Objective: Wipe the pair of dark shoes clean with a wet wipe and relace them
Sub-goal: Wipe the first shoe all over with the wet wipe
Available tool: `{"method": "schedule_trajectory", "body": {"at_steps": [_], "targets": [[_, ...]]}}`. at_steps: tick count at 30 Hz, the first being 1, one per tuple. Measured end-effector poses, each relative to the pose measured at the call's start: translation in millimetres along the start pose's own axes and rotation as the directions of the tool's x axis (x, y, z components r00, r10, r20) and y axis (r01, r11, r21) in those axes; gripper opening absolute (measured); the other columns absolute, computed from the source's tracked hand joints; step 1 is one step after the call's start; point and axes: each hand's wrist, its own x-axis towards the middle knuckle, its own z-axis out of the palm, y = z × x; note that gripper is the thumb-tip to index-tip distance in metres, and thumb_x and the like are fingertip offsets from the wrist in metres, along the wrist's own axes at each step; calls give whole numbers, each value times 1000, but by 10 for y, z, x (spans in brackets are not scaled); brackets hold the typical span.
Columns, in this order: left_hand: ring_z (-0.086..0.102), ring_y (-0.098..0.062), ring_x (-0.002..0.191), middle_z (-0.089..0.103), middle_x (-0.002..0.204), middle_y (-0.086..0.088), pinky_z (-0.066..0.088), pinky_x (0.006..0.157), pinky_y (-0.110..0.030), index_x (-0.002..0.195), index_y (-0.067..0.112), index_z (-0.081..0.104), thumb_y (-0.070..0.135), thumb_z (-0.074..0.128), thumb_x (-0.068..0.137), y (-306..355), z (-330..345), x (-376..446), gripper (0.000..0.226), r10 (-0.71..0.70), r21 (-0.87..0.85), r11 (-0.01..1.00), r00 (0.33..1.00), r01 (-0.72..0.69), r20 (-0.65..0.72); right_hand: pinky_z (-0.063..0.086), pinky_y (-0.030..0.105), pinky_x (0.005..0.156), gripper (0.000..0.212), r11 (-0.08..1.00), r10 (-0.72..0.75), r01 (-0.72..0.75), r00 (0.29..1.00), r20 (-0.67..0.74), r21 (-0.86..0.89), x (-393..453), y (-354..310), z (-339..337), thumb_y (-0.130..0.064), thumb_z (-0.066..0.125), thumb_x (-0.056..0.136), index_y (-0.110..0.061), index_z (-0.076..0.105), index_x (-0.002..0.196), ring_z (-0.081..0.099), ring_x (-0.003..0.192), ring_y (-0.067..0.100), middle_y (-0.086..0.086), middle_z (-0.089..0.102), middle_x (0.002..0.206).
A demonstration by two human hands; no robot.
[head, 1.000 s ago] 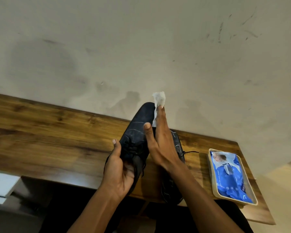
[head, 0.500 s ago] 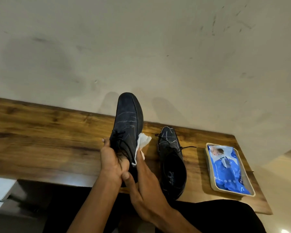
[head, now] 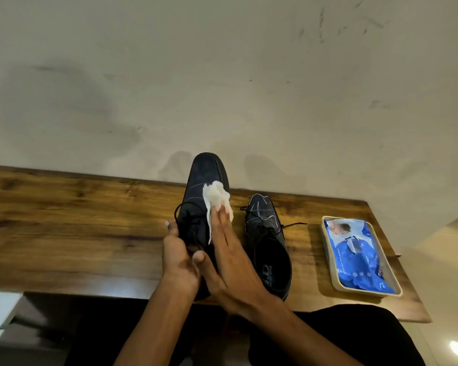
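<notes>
Above the near edge of the wooden table, the left hand holds one dark shoe up off the surface, its fingers and thumb wrapped around the heel end and the laced part, the toe pointing away toward the pale wall. The right hand lies flat over the shoe's upper, fingers straight and pressed together side by side, thumb spread off to the left near the left hand's knuckles. Under those fingertips sits the white wet wipe — crumpled, pinned against the upper just past the laces, with a bunched lobe sticking out beyond the fingertips toward the toe and a thin strip trailing back along the left edge of the hand. The wipe is pressed, not pinched. Pale scuff lines show on the held shoe's vamp beside the wipe. Just to the right of the right hand, the second dark shoe rests on the table, toe toward the wall, opening facing up, its black lace loose with one end lying out to the right — it bears pale streaks across the toe too. Further right, apart from the shoes, a blue pack of wipes lies in a shallow cream tray near the table's right end.
</notes>
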Motion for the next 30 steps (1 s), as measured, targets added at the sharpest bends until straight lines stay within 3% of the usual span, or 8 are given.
{"method": "schedule_trajectory", "body": {"at_steps": [4, 9, 12, 15, 18, 23, 27, 30], "targets": [[69, -23, 108, 74, 114, -11, 52, 92, -36, 130, 11, 61, 58, 33, 101, -113, -69, 53, 62, 9, 28, 1000, 1000, -9, 6, -1, 43, 129, 88, 999, -3, 1, 998, -61, -33, 275, 71, -95, -71, 17, 97, -19, -11, 162, -27, 151, 2, -8, -24, 168], [71, -21, 75, 76, 72, -8, 48, 71, -33, 102, 10, 63, 52, 24, 104, -139, -51, 88, 58, -33, 51, 998, 999, 35, -43, -1, 37, 129, 84, 999, 42, -42, 999, -23, -17, 14, 72, 143, -63, 26, 103, -17, -11, 162, -26, 152, 2, -8, -26, 168], [70, -25, 79, 73, 98, -16, 50, 82, -34, 122, 2, 60, 51, 27, 105, -155, -47, 144, 61, -40, 8, 999, 995, 41, -88, -4, 25, 126, 81, 996, 85, -85, 996, 3, 35, -210, 68, 224, -60, 28, 105, -19, -12, 162, -24, 151, -3, -12, -26, 167], [66, -26, 90, 67, 109, -16, 59, 82, -39, 131, 2, 57, 52, 35, 103, -221, -106, 174, 62, -57, 25, 998, 988, 61, -144, 12, 24, 127, 70, 988, 139, -132, 987, -81, 83, -209, 156, 221, -56, 31, 106, -22, 10, 164, 4, 154, -2, -9, 7, 171], [68, -27, 103, 68, 118, -20, 60, 77, -36, 134, 1, 56, 49, 40, 103, -270, -145, 186, 60, -42, -70, 997, 990, 32, -137, 43, 27, 109, 49, 989, 144, -128, 955, -260, 75, -7, 351, 157, -31, 44, 109, -20, 39, 156, 48, 130, 7, -2, 53, 141], [67, -27, 111, 67, 124, -21, 58, 84, -39, 134, 0, 56, 50, 39, 103, -314, -225, 282, 61, -44, -159, 987, 992, 25, -121, 50, 26, 90, 39, 993, 111, -118, 950, -293, -4, 330, 604, 122, -9, 55, 102, -16, 62, 140, 57, 101, 15, 0, 57, 106], [69, -24, 103, 70, 113, -18, 58, 87, -33, 126, 0, 59, 50, 39, 103, -319, -251, 347, 58, -41, -150, 988, 990, 20, -138, 50, 27, 98, 28, 990, 86, -118, 938, -337, -78, 498, 683, 146, -6, 59, 96, -4, 74, 119, 60, 111, 21, 5, 60, 115], [70, -23, 96, 70, 107, -18, 60, 76, -31, 125, 0, 59, 49, 39, 103, -344, -278, 357, 57, -55, -132, 991, 987, 35, -151, 56, 36, 97, 25, 985, 131, -159, 940, -314, -65, 472, 645, 168, -4, 60, 94, -1, 75, 114, 65, 111, 20, 7, 66, 119]]}}
